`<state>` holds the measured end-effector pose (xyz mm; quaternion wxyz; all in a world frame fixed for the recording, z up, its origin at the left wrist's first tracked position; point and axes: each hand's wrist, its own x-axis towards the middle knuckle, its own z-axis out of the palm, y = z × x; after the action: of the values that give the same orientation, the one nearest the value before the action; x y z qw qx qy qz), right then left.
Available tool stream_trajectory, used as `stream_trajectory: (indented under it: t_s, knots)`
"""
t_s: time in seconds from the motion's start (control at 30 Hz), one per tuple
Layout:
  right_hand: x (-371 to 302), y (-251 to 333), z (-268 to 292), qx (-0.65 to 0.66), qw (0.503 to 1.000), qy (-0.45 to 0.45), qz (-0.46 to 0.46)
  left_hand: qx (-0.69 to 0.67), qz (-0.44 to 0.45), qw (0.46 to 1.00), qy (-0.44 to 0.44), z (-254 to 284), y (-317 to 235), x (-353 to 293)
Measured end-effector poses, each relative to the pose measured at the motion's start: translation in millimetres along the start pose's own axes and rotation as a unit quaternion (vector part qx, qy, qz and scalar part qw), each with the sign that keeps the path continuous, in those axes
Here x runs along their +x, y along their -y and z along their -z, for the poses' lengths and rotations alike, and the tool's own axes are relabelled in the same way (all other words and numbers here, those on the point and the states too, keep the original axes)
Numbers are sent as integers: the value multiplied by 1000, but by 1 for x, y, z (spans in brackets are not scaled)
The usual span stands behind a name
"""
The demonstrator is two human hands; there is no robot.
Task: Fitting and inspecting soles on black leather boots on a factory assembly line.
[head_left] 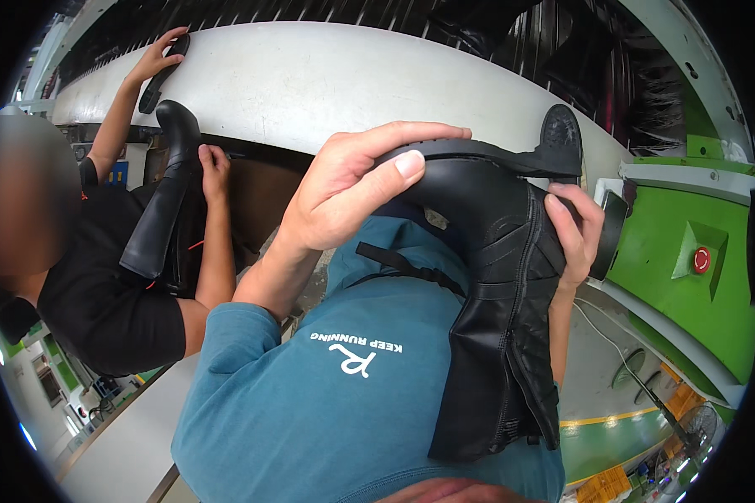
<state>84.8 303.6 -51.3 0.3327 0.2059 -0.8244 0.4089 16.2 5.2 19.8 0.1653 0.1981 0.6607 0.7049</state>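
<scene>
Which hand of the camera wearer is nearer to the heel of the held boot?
The right. The right hand is close below the heel in the picture, at the back of the boot; the left hand is farther, at the front part of the sole.

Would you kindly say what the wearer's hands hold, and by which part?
The black boot: the left hand grips the front of its sole, the right hand its back near the heel.
</scene>
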Motion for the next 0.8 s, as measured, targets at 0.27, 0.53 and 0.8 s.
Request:
stream_trajectory:
  t_s: [0.27, 0.53, 0.8]
  knots:
    - [4, 4, -8, 10, 991, 58, -123, -53, -67, 996, 25, 4, 19, -2]
    - [0, -14, -6, 17, 981, 124, -151, -62, -68, 996, 17, 8, 23, 1]
    - [-55, -39, -5, 400, 832, 49, -381, -206, -98, 974, 4, 5, 49, 4]
